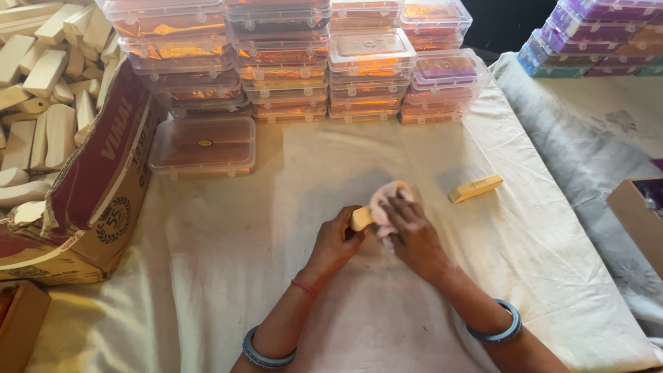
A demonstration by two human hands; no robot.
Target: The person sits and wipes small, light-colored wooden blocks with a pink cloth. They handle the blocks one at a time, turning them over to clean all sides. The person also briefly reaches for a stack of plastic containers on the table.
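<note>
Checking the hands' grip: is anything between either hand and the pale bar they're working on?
Partly. The left hand grips the pale bar bare. The right hand presses a pinkish cloth against it, so cloth lies between those fingers and the bar.

The bar (pixel 361 219) shows only one pale end; the left hand (pixel 336 242) and a cloth (pixel 387 200) cover the rest. The right hand (pixel 414 235) hides part of the cloth. The carton (pixel 97 186) and its blocks (pixel 41 90) run off the left edge. The top edge cuts the stacked boxes (pixel 290 62). The brown box (pixel 639 214) is cut at the right edge.
</note>
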